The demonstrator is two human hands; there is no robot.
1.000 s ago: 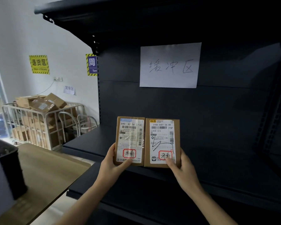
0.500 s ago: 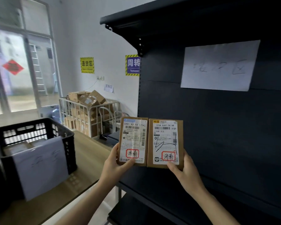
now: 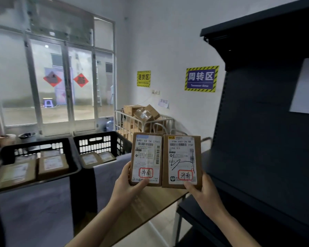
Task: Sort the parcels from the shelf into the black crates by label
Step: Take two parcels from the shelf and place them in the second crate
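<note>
The left grip (image 3: 127,184) holds the left parcel (image 3: 146,157) upright by its lower edge. Its thumb lies across the front and its fingers are hidden behind. The right grip (image 3: 203,195) pinches the right parcel (image 3: 182,161) the same way, fingers also hidden. The two parcels touch side by side, labels toward the camera, each with a red-boxed handwritten mark; the small print is too fine to read. They hang in the air between the shelf (image 3: 266,157), cut off at right, and two black crates on the surface (image 3: 150,204). The left crate (image 3: 43,142) is clipped by the frame edge; the right crate (image 3: 96,143) stands just beside it. The crated parcels (image 3: 53,164) have blurred labels. The sheets (image 3: 103,182) on the crate fronts cannot be read.
</note>
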